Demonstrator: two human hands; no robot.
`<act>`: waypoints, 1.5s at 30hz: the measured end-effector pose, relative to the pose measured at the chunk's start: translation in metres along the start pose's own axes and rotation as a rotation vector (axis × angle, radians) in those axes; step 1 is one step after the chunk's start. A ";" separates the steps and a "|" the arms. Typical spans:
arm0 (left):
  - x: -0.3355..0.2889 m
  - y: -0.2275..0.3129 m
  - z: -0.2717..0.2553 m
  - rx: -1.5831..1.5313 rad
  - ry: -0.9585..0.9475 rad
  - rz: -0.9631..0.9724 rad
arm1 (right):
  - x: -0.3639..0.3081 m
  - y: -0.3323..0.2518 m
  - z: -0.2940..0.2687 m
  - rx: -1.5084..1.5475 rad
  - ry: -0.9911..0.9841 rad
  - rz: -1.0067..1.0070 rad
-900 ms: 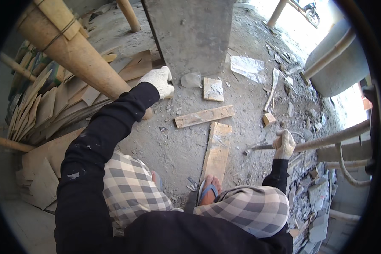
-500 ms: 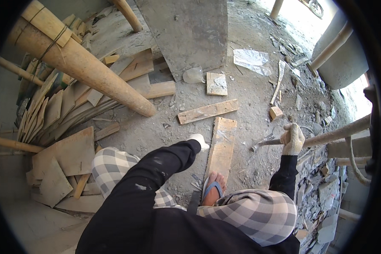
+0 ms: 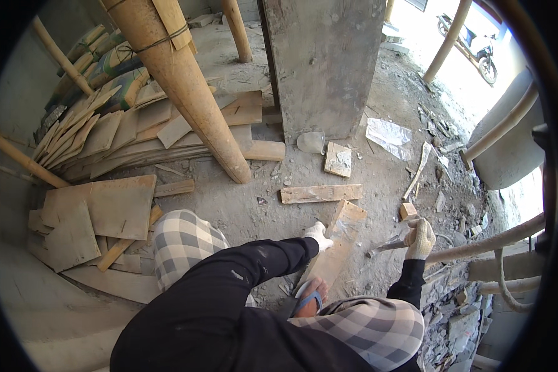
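A wooden plank (image 3: 330,260) lies on the dirt floor in front of me, its near end under my sandalled foot (image 3: 312,296). My left hand (image 3: 319,236), in a white knit glove, is at the plank's left edge, its fingers bent against the wood. Their tips are partly hidden. To the right of the plank, my gloved right hand (image 3: 420,239) is closed around the handle of what looks like a hammer (image 3: 387,246), whose head end points left, just above the ground. A small wood block (image 3: 408,211) sits beyond that hand.
A shorter board (image 3: 321,193) lies across the plank's far end. Left are a leaning bamboo post (image 3: 189,93) and stacked boards (image 3: 99,208). A concrete column (image 3: 328,68) rises ahead. Bamboo poles (image 3: 496,239) and rubble (image 3: 459,322) are on the right.
My left hand has moved forward and right, onto the plank's edge. My right hand still holds the hammer-like tool, now lower in view. The whole view has turned and shifted.
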State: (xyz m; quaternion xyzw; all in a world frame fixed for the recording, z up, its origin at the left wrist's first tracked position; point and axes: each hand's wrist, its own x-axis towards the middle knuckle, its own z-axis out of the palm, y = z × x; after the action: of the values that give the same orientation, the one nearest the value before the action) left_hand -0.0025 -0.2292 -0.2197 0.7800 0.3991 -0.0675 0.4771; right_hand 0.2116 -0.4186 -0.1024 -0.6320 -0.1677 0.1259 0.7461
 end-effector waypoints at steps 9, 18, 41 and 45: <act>-0.076 0.102 -0.167 0.508 -0.194 0.850 | -0.009 0.007 -0.019 -0.033 0.099 -0.012; -0.174 0.035 -0.391 1.407 -0.302 0.217 | -0.007 0.016 -0.017 -0.062 0.100 -0.054; 0.191 -0.077 -0.426 0.576 0.617 0.066 | -0.009 -0.012 0.005 -0.176 0.144 0.057; 0.211 -0.082 -0.421 0.595 0.669 0.014 | -0.020 -0.025 0.005 -0.184 0.145 0.072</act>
State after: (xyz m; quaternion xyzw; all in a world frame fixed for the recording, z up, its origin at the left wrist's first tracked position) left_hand -0.0325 0.2430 -0.1533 0.8650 0.4893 0.0799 0.0769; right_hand 0.1908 -0.4261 -0.0784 -0.7108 -0.1014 0.0909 0.6901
